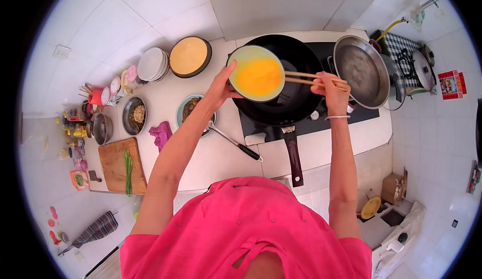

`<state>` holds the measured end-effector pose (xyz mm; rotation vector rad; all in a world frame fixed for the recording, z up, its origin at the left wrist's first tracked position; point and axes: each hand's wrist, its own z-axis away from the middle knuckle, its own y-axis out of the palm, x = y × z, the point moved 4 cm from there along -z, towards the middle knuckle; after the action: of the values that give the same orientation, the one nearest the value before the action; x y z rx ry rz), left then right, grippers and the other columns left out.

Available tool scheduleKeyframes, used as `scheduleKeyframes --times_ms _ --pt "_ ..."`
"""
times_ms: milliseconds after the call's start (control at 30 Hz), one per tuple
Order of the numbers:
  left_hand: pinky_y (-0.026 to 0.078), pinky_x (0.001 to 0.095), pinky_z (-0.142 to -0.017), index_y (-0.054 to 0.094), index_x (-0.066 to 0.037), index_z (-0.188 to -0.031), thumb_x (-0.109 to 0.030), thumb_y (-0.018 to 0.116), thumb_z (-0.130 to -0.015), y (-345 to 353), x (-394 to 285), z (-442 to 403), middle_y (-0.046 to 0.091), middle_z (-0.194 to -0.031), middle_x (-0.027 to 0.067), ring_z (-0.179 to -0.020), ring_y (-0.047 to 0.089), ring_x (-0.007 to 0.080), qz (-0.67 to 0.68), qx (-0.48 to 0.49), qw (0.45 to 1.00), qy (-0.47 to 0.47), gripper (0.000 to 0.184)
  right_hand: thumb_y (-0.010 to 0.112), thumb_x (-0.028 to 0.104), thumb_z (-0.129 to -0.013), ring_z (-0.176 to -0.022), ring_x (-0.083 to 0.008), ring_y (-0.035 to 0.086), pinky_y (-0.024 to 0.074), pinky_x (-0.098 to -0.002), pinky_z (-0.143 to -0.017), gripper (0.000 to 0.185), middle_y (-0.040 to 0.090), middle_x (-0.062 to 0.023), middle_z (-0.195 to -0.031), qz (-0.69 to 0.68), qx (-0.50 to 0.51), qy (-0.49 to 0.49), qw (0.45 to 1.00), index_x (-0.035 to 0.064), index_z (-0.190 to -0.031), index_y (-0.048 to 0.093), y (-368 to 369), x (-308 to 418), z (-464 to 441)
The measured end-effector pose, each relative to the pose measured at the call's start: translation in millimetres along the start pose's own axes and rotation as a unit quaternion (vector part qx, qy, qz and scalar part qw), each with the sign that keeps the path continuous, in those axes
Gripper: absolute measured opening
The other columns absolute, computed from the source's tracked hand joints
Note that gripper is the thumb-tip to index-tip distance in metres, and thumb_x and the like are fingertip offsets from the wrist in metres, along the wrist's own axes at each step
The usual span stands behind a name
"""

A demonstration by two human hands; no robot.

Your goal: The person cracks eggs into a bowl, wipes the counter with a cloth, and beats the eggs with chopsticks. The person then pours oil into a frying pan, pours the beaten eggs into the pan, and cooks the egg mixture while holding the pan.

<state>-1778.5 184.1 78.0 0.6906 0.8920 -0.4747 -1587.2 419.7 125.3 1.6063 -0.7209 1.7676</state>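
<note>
My left hand [223, 85] grips the rim of a bowl [242, 54] tilted above the black wok [301, 106]. Yellow beaten egg [258, 77] lies inside the bowl. In my right hand [332, 91] is a pair of wooden chopsticks [299, 77], closed between the fingers. Their tips reach the bowl's right edge. The wok sits on the dark cooktop [251, 128], with its handle [293, 158] pointing towards me. Part of the wok is hidden behind the bowl.
Right of the wok stands a wide metal pan [351, 53]. On the left are a plate of dark food with a black-handled spatula [241, 148], a metal bowl of food [134, 116], a purple cloth [160, 135] and green onions [128, 171] on a cutting board [110, 161].
</note>
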Motion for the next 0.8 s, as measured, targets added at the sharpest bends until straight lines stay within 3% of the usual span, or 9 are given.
scheduleKeyframes --times_ms 133,233,333,500,600,800 --pt "0.057 0.0414 -0.075 0.038 -0.004 -0.131 -0.061 0.054 -0.085 3 1 -7 0.052 -0.122 0.0155 -0.099 0.063 0.0272 -0.029 -0.032 0.999 -0.003 0.075 0.058 0.009 -0.091 -0.063 -0.0166 0.066 0.0571 -0.0246 -0.06 0.019 0.067 -0.013 -0.078 -0.058 0.073 0.042 0.995 -0.0072 -0.095 0.066 27 -7 16" --pt "0.058 0.0386 -0.072 0.038 -0.002 -0.13 -0.06 0.056 -0.084 4 -6 -2 0.054 -0.119 0.0154 -0.092 0.065 0.0251 -0.067 -0.049 0.997 0.011 0.075 0.06 0.011 -0.091 -0.062 -0.0158 0.066 0.0562 -0.0233 -0.058 0.02 0.067 -0.013 -0.079 -0.017 0.003 -0.021 1.0 -0.0074 -0.096 0.066 0 -7 1" --pt "0.058 0.0359 -0.068 0.039 -0.002 -0.129 -0.059 0.057 -0.084 4 -11 -7 0.057 -0.111 0.0155 -0.087 0.066 0.0232 -0.11 -0.074 0.991 0.023 0.075 0.061 0.011 -0.09 -0.061 -0.0158 0.066 0.0563 -0.0232 -0.058 0.02 0.067 -0.0132 -0.079 -0.036 0.056 0.011 0.998 -0.0076 -0.096 0.066 12 -12 9" --pt "0.058 0.0329 -0.064 0.04 0.0 -0.129 -0.058 0.063 -0.08 7 -19 -18 0.06 -0.098 0.0151 -0.084 0.065 0.0212 -0.191 -0.062 0.979 0.038 0.08 0.06 0.011 -0.091 -0.062 -0.0163 0.066 0.0565 -0.0231 -0.059 0.021 0.067 -0.0138 -0.082 -0.036 0.029 0.006 0.999 -0.0086 -0.097 0.066 0 -11 5" --pt "0.058 0.0319 -0.063 0.039 0.001 -0.131 -0.058 0.066 -0.077 12 -19 -27 0.059 -0.095 0.0143 -0.083 0.065 0.0206 -0.257 -0.08 0.962 0.049 0.084 0.06 0.011 -0.091 -0.063 -0.0164 0.066 0.0566 -0.0231 -0.06 0.021 0.067 -0.0138 -0.083 -0.035 0.028 -0.013 0.999 -0.0086 -0.097 0.066 2 -7 3" --pt "0.057 0.0317 -0.064 0.04 0.001 -0.132 -0.06 0.067 -0.075 19 -20 -38 0.058 -0.092 0.0143 -0.081 0.063 0.0198 -0.264 -0.063 0.961 0.053 0.088 0.062 0.012 -0.091 -0.063 -0.0154 0.066 0.055 -0.0222 -0.059 0.021 0.067 -0.0123 -0.082 -0.031 0.022 -0.026 0.999 -0.0075 -0.095 0.066 3 -13 -3"
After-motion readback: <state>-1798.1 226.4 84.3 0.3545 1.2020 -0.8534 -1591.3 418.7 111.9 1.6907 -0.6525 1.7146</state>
